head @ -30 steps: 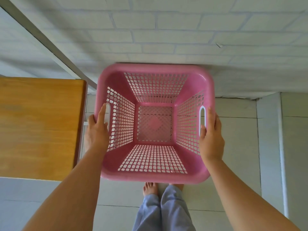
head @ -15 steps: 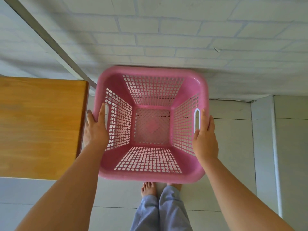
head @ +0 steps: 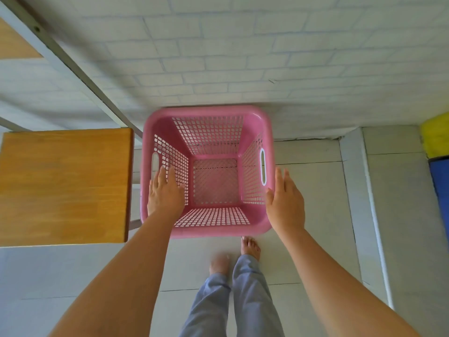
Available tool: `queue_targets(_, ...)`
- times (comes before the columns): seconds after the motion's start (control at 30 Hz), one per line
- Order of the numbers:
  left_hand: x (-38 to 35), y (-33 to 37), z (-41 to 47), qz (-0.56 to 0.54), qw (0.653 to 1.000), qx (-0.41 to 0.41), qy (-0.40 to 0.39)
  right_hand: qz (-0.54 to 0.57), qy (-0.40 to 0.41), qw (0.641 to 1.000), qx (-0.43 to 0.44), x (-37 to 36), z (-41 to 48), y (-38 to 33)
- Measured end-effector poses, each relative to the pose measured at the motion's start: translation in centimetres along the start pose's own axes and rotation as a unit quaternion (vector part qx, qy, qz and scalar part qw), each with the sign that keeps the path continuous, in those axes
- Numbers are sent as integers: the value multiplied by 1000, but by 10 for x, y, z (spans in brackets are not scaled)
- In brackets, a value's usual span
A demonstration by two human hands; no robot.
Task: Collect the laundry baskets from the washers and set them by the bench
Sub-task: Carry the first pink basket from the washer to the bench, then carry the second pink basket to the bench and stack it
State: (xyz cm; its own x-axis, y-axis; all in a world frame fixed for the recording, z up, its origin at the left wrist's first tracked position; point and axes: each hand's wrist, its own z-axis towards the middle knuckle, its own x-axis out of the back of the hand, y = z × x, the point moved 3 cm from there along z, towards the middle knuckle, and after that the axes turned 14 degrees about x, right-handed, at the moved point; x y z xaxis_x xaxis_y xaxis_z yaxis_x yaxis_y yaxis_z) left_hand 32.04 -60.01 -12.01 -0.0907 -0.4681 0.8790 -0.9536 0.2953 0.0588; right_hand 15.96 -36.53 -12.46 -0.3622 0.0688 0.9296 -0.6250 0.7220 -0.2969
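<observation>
Both hands have let go; fingers apart beside the empty pink basket [head: 207, 231], by the bench [head: 65, 186].

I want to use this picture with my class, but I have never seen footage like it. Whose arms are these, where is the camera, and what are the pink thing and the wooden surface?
No machine here: a person wears one wide-angle camera on the head, looking forward and down, so you see their own arms, trouser legs and bare feet. That lens bends straight lines.

The pink thing is an empty plastic laundry basket, seen from above, apparently down on the tiled floor against the white brick wall. Beside it, on the person's left, is the wooden bench.

The left hand lies flat over the basket's left rim, and the right hand is open beside its right side. Neither hand's fingers curl through the handle slots, so nothing looks gripped. At the far right edge something yellow sits above something blue; I cannot tell what they are.
</observation>
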Motion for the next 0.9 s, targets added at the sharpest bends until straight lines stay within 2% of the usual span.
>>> queue_targets(0.17,25,16,-58,8,998,-48,-26,19,4,1000,-22,46,-51,-9)
queue_targets(0.33,51,37,-116,42,988,-145,-21,26,14,999,-45,84,-108,-7)
queue_targets(0.47,60,51,-151,73,973,-216,-26,48,29,993,-100,107,-157,1)
queue_targets(0.7,56,77,-219,145,916,-375,-10,102,63,971,-209,129,-254,16)
queue_targets(0.9,36,109,-307,171,867,-466,-39,130,124,936,-304,142,-349,44)
